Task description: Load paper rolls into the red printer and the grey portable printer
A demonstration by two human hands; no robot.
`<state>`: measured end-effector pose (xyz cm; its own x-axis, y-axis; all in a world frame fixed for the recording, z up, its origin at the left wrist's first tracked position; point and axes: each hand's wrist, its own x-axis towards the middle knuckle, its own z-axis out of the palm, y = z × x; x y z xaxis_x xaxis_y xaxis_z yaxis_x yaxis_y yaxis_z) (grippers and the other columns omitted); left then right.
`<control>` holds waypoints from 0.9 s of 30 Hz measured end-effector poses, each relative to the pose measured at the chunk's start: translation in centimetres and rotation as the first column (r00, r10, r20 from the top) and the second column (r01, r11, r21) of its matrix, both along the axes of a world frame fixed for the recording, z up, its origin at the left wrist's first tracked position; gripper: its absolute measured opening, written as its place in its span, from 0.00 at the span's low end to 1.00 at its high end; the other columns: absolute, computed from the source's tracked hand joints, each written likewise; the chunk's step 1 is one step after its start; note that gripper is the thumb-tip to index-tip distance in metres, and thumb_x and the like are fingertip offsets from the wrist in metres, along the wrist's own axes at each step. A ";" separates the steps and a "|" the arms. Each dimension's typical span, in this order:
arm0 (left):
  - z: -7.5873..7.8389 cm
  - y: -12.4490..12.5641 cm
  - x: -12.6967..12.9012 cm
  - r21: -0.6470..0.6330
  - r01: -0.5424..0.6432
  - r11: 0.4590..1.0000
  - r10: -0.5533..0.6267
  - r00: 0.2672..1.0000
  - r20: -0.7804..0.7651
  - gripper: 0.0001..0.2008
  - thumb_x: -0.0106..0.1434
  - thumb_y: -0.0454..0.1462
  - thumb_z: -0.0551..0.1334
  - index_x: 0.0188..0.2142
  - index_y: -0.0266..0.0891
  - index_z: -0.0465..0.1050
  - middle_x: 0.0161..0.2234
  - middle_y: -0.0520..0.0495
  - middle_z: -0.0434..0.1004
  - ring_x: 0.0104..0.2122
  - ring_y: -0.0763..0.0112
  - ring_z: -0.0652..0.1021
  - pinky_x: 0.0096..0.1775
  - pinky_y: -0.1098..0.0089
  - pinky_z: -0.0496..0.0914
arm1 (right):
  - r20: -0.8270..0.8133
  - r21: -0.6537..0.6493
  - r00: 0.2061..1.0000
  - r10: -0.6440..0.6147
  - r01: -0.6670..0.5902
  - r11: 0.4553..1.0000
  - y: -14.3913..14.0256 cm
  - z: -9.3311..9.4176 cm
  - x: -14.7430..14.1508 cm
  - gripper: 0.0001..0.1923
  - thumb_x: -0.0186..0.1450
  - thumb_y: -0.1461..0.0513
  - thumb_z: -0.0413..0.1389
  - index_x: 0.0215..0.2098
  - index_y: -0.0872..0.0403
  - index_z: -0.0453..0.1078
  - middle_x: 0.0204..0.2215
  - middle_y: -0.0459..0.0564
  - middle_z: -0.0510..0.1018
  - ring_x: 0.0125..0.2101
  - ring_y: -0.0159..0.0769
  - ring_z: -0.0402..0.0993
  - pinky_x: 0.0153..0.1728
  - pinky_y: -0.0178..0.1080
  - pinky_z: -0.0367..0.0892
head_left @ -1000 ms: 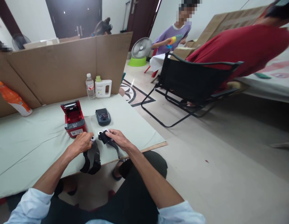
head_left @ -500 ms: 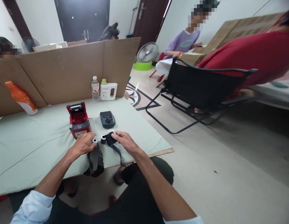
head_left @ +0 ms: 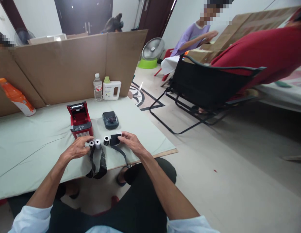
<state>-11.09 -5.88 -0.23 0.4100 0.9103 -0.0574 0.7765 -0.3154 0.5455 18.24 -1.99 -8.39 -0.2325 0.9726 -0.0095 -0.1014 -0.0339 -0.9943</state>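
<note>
Near the front edge of the table (head_left: 31, 152), my left hand (head_left: 76, 148) has its fingertips on two small white rolls (head_left: 95, 143) wrapped in black ribbon (head_left: 98, 163) that hangs over the edge. My right hand (head_left: 129, 142) pinches a black ribbon piece (head_left: 114, 139) beside a third small roll (head_left: 106, 140). Just behind my hands stand a red printer (head_left: 80, 120) with its lid up and a small dark printer (head_left: 110, 119).
A cardboard screen (head_left: 68, 64) backs the table, with a water bottle (head_left: 97, 87), a white jug (head_left: 111, 89) and an orange bottle (head_left: 16, 97) along it. A black folding chair (head_left: 208, 87) with a person in red, a floor fan (head_left: 152, 50) and another seated person are at right.
My left hand has brought its rolls onto the table beside the third roll. My right hand has lowered its ribbon piece toward the table. The person at the back right has reached an arm out.
</note>
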 end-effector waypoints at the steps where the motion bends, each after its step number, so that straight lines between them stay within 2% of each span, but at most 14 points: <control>1: -0.1 -0.2 0.1 0.013 -0.003 1.000 0.003 1.000 -0.010 0.27 0.57 0.29 0.57 0.55 0.41 0.76 0.55 0.44 0.81 0.53 0.59 0.80 0.56 0.60 0.74 | -0.006 0.006 1.000 0.012 -0.012 1.000 -0.2 -0.2 0.0 0.23 0.56 0.46 0.68 0.38 0.55 0.77 0.31 0.47 0.80 0.33 0.36 0.72 0.38 0.39 0.68; 7: -0.6 -0.7 0.9 0.104 -0.034 0.994 0.041 0.997 -0.064 0.20 0.58 0.29 0.59 0.49 0.42 0.78 0.50 0.44 0.83 0.52 0.56 0.81 0.55 0.59 0.73 | 0.060 0.028 0.986 0.156 -0.158 0.987 -1.2 -0.3 -0.2 0.17 0.59 0.53 0.65 0.43 0.53 0.79 0.40 0.49 0.83 0.43 0.43 0.77 0.50 0.45 0.70; 10: -0.8 -0.7 1.0 0.137 -0.035 0.990 0.046 0.996 -0.079 0.17 0.59 0.29 0.60 0.47 0.41 0.78 0.47 0.45 0.84 0.49 0.57 0.81 0.53 0.60 0.74 | 0.098 0.029 0.979 0.176 -0.180 0.983 -1.3 0.2 -0.1 0.17 0.59 0.56 0.64 0.45 0.53 0.79 0.44 0.51 0.84 0.47 0.44 0.78 0.53 0.46 0.69; 14: -0.7 -0.8 0.8 0.148 -0.028 0.989 0.039 0.997 -0.071 0.16 0.60 0.29 0.59 0.46 0.41 0.78 0.45 0.45 0.84 0.46 0.58 0.82 0.49 0.62 0.75 | 0.101 0.057 0.973 0.208 -0.214 0.975 -1.3 0.8 -0.3 0.17 0.58 0.58 0.63 0.44 0.54 0.77 0.41 0.49 0.83 0.44 0.43 0.78 0.51 0.44 0.69; 20: -0.6 -0.7 0.7 0.147 -0.030 0.989 0.035 0.999 -0.031 0.18 0.59 0.28 0.58 0.47 0.41 0.78 0.45 0.45 0.84 0.44 0.61 0.82 0.49 0.63 0.75 | 0.155 0.098 0.957 0.247 -0.264 0.960 -1.9 1.3 -0.9 0.13 0.57 0.59 0.62 0.40 0.55 0.76 0.35 0.47 0.80 0.39 0.39 0.75 0.45 0.40 0.68; 23: -0.6 -0.7 0.5 0.147 -0.026 0.989 0.027 1.000 -0.006 0.19 0.58 0.27 0.59 0.46 0.41 0.79 0.45 0.45 0.84 0.43 0.61 0.82 0.49 0.63 0.75 | 0.191 0.110 0.957 0.219 -0.243 0.964 -1.8 1.3 -0.7 0.09 0.58 0.58 0.61 0.35 0.55 0.75 0.31 0.46 0.78 0.35 0.38 0.73 0.40 0.38 0.67; 27: -0.5 -1.0 0.0 0.163 -0.031 0.986 0.030 1.000 0.006 0.18 0.59 0.27 0.59 0.47 0.40 0.79 0.47 0.44 0.84 0.43 0.61 0.82 0.50 0.62 0.75 | 0.216 0.148 0.965 0.146 -0.180 0.972 -1.0 1.4 0.4 0.11 0.58 0.59 0.59 0.38 0.54 0.77 0.36 0.48 0.80 0.37 0.39 0.73 0.42 0.39 0.68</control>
